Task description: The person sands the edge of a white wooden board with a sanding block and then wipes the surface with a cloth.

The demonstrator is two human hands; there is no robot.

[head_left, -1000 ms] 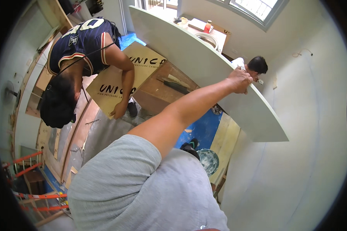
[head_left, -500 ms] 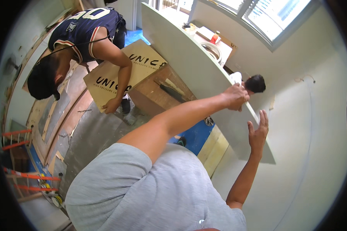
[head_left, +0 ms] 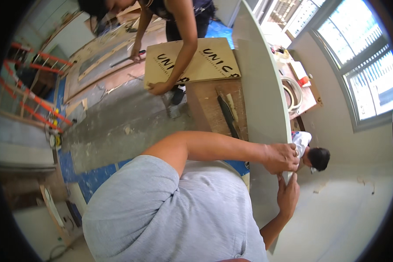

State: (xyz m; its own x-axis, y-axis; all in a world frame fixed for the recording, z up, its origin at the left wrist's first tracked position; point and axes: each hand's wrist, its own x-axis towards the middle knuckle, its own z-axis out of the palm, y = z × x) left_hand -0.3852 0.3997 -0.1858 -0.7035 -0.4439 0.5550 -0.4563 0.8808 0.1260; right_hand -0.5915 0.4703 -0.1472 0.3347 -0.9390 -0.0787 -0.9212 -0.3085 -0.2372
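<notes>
A large pale grey panel stands on edge in front of me, running from the far side toward me. My left hand reaches across my body and is wrapped over the panel's top edge. Just nearer to me, my right hand grips the same edge, thumb on one side and fingers on the other. Where the panel's lower edge rests is partly hidden by my body.
Across from me a co-worker leans over a yellow printed board, one hand on it. Another person is low behind the panel. Orange ladders stand at left. A table with a coiled pale strip is beyond the panel.
My right hand, open and raised beside the panel before, has closed on its edge. My left hand stays on the edge. The view has turned, and the co-worker's other hand now shows near a long tool.
</notes>
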